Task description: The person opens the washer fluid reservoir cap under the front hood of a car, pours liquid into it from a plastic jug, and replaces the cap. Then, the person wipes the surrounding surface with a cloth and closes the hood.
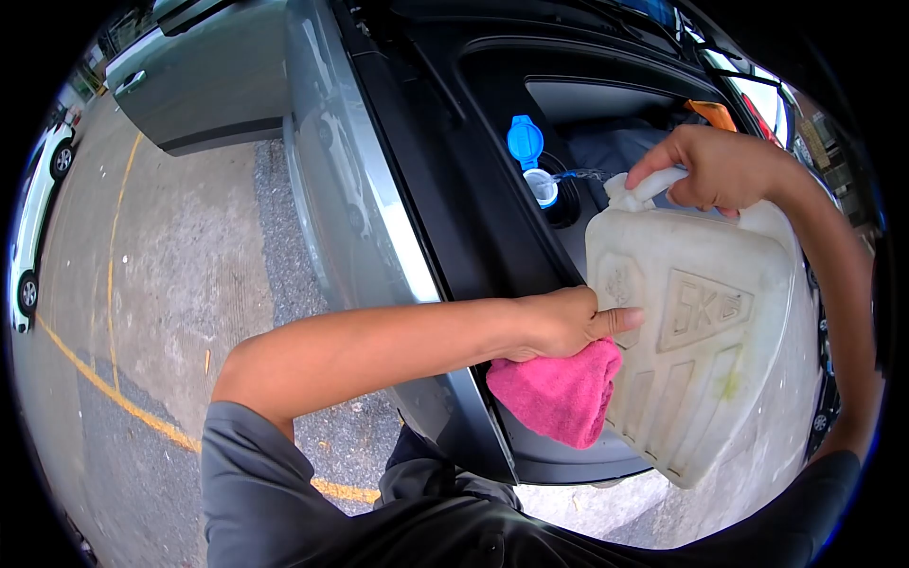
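My right hand (705,170) is closed round the handle of a whitish plastic jug (691,322), which is tilted with its mouth to the left. Clear liquid (579,174) runs from the mouth into a white filler opening (542,187) whose blue cap (525,142) stands flipped up. Lower down, my left hand (568,324) grips a pink cloth (559,390), with the thumb lying against the jug's left side. The cloth hangs below the hand, partly against the jug.
Black trim (445,189) surrounds the filler in the vehicle's open compartment. An orange item (712,115) lies behind my right hand. To the left are the silver body panel (350,189), an open door (208,80) and a parked white car (40,208).
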The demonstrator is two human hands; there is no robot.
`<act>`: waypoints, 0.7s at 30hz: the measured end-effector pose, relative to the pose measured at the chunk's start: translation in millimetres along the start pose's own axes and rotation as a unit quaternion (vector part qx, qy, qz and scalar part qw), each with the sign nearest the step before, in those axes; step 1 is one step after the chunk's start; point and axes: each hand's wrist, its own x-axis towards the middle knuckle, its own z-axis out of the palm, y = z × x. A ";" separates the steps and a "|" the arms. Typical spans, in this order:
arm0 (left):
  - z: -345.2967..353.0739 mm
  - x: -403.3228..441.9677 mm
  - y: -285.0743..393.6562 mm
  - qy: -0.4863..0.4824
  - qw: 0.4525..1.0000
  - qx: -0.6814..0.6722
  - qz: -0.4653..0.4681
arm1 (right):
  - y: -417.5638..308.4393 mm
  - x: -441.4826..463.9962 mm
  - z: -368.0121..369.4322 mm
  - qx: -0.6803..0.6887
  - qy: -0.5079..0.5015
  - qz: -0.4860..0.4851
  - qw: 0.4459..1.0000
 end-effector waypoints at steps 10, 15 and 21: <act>-3.3 1.1 2.2 -0.027 0.997 -0.004 -0.074 | -3.8 0.3 0.1 -0.001 0.004 0.009 1.000; -3.0 -0.9 2.7 -0.033 0.997 -0.022 -0.065 | -4.8 3.5 0.0 -0.018 -0.009 0.028 0.999; -3.1 -1.7 5.0 -0.037 0.996 -0.017 -0.079 | -5.0 2.7 -0.1 -0.024 -0.006 0.029 0.999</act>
